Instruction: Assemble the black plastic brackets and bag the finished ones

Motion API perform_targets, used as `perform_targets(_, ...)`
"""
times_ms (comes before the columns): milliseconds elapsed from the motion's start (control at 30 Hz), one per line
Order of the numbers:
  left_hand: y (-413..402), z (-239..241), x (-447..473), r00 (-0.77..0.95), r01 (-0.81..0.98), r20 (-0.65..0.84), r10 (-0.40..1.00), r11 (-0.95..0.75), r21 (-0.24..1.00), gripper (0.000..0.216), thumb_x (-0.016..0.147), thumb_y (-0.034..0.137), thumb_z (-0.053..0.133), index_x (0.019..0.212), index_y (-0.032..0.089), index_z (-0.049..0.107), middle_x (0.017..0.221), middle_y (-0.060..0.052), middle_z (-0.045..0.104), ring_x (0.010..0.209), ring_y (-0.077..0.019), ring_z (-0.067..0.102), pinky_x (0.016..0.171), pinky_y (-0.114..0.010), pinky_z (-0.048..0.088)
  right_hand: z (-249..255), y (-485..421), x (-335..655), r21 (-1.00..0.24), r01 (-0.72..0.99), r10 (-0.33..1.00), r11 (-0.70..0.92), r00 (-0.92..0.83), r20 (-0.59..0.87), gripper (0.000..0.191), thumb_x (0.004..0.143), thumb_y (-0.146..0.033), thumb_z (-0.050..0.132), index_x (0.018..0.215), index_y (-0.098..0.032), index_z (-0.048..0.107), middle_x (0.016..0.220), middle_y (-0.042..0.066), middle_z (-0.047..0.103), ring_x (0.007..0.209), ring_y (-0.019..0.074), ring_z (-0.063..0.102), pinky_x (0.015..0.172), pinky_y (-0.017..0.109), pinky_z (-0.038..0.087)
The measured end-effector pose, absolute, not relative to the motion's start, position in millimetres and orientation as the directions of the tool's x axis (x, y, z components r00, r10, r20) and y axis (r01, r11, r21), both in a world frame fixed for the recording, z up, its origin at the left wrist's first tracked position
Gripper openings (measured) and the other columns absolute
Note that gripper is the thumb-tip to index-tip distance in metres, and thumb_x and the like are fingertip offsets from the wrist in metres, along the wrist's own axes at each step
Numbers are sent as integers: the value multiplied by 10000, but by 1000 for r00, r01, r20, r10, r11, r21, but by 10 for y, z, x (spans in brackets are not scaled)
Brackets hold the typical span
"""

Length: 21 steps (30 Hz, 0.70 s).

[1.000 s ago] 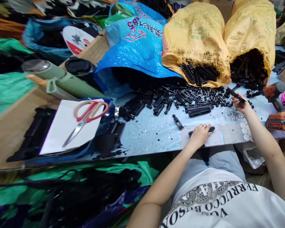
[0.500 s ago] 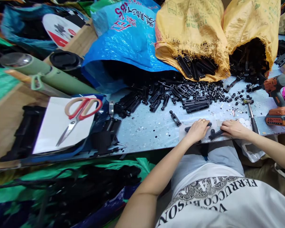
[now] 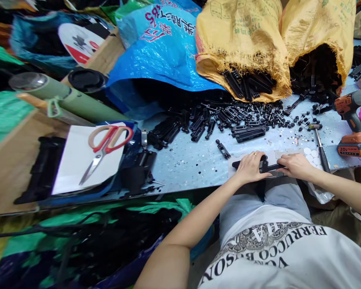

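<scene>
At the table's front edge, my left hand (image 3: 250,167) is closed over a black plastic bar (image 3: 236,164) whose ends stick out on both sides of it. Its thumb reaches right, beneath a second black plastic piece (image 3: 272,167). That second piece is pinched at its right end by the fingers of my right hand (image 3: 295,165). The two black parts meet or nearly touch beside the left fingertips; whether they are joined I cannot tell. Both hands rest over a pale flat sheet (image 3: 232,170). A loose black link (image 3: 223,149) lies a little to the left.
Black parts (image 3: 248,133) and screws (image 3: 266,112) are heaped before the yellow sacks (image 3: 243,36) and blue bag (image 3: 168,52). A hammer (image 3: 321,150), white discs (image 3: 311,154) and cordless drill (image 3: 353,124) stand right. Scissors (image 3: 104,146) lie left on white paper (image 3: 69,164).
The right hand's black piece has moved up and left against the bar under my left hand. My left thumb has spread out to the right. The view has shifted slightly.
</scene>
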<state>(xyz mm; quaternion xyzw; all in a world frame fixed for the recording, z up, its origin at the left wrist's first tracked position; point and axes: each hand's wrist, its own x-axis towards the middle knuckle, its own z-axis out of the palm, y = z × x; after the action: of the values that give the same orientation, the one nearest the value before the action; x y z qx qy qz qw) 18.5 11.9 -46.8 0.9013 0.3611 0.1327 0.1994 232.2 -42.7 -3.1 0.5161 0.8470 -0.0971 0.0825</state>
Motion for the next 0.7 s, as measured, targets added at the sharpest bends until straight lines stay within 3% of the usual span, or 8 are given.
perform_targets(133,113,-494,165,712,573,136,689,-682,455,632,636,576,695,1093,195,481,1027,-81,590,952,-258,580,798,-355,443,60,-432,2288,-72,888,851,453,-456,-261,328,923,-450,418,953,-180,602,894,86,651,733,189,600,560,275,279)
perform_targets(367,157,-603,126,678,555,254,690,-707,438,630,684,582,650,1114,161,465,1054,-125,583,998,-279,577,799,-372,467,84,-493,2222,32,873,867,487,-479,-139,303,956,-368,360,972,-174,592,920,106,639,835,203,562,644,294,301)
perform_targets(567,204,-572,100,696,534,190,692,-676,508,498,707,538,651,1031,191,499,953,-60,625,867,-226,624,722,-324,475,194,-408,2199,84,830,832,552,-542,-117,308,970,-346,331,957,-168,581,890,98,630,807,196,550,640,295,288)
perform_targets(700,162,-619,96,669,512,287,685,-706,489,448,745,550,607,987,184,517,901,-64,630,831,-211,630,710,-310,476,254,-362,2205,94,793,797,602,-589,-130,303,976,-329,320,950,-169,576,884,96,626,794,186,542,632,291,277)
